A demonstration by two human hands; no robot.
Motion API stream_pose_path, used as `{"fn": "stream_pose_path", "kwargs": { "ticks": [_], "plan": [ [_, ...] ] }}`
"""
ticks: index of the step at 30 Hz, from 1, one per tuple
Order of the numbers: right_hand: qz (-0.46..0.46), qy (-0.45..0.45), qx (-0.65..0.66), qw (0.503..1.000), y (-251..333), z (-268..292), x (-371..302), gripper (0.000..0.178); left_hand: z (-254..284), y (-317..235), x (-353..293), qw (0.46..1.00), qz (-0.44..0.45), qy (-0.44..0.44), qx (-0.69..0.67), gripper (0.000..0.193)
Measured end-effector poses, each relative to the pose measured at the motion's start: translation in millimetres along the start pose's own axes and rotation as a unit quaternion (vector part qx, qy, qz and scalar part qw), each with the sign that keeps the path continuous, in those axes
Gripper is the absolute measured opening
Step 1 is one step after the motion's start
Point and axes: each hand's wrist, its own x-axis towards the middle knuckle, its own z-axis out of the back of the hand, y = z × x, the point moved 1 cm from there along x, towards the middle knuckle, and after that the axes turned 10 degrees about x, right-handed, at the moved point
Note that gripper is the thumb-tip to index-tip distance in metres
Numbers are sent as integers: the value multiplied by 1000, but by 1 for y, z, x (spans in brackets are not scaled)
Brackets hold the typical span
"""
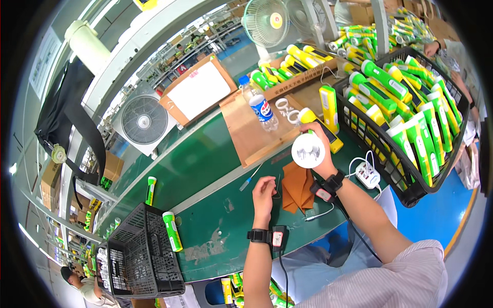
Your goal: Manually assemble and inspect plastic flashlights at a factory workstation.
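Observation:
My right hand [322, 149] is wrapped round a flashlight [308, 150], whose white round head and shiny reflector face up toward me. Most of its body is hidden behind the head and my fingers. To the left, my left hand [264, 192] hovers over the green table with its fingers curled together; whatever they pinch, if anything, is too small to tell. Between the hands lies a folded brown cloth [298, 191]. A thin tool with a blue end [246, 183] rests beyond my left hand. Yellow flashlights [328, 108] stand and lie just past my right hand.
At right, a black crate [405, 192] brims with green and yellow flashlights. A white charging hub [367, 175] with cables sits near it. A bottle [263, 110] and white rings [283, 105] are on cardboard ahead. Another black crate [146, 256] and a flashlight [172, 232] stand left.

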Motion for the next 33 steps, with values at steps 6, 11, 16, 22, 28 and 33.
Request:
{"fn": "stream_pose_path", "kwargs": {
  "ticks": [6, 11, 16, 22, 28, 33],
  "plan": [
    [-21, 2, 44, 999, -5, 4, -4, 35, -3, 2, -1, 1000, 15, -8, -11, 11],
    [-18, 29, 42, 999, -9, 13, -4, 40, -10, 3, -1, 1000, 12, -4, -20, 10],
    [6, 42, 38, 998, -15, -20, -4, 42, 12, 3, -1, 1000, 5, -30, 6, 11],
    [-73, 207, -73, 973, -12, 0, -15, 38, 0, 2, -1, 995, -65, -2, -75, 24],
    [49, 381, -210, 899, 23, -11, -26, 48, 2, 3, -6, 918, -77, 122, -369, 61],
    [23, 426, -242, 871, 2, -10, -25, 63, 8, 3, -13, 957, -58, 128, -253, 49]
  ]
}}
